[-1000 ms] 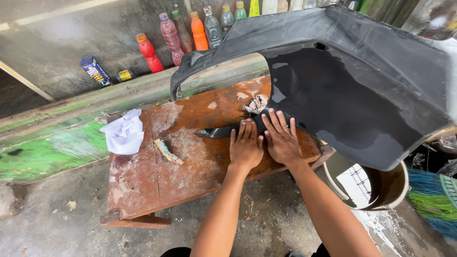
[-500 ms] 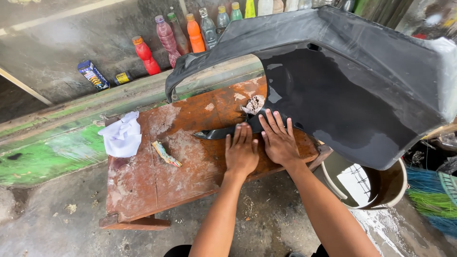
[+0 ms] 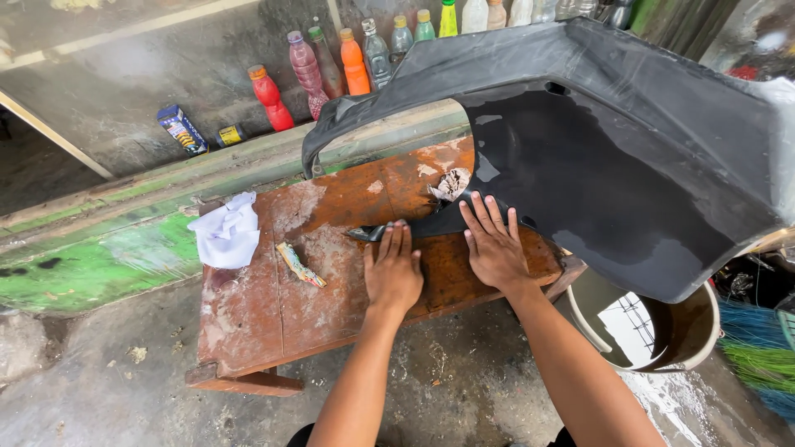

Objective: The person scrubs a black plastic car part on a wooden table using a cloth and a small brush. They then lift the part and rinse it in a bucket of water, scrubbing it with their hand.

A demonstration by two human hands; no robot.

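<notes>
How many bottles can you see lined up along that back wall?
About 11 bottles stand in a row along the back ledge: red, pink, green-capped, orange, then clearer ones running right. More may be hidden behind the black car bumper.

Your left hand [image 3: 393, 273] has slid away from your right hand [image 3: 495, 248], leaving a gap between them on the wooden bench [image 3: 273, 323]; its fingertips now press the bumper's [image 3: 629, 182] narrow tip.
</notes>
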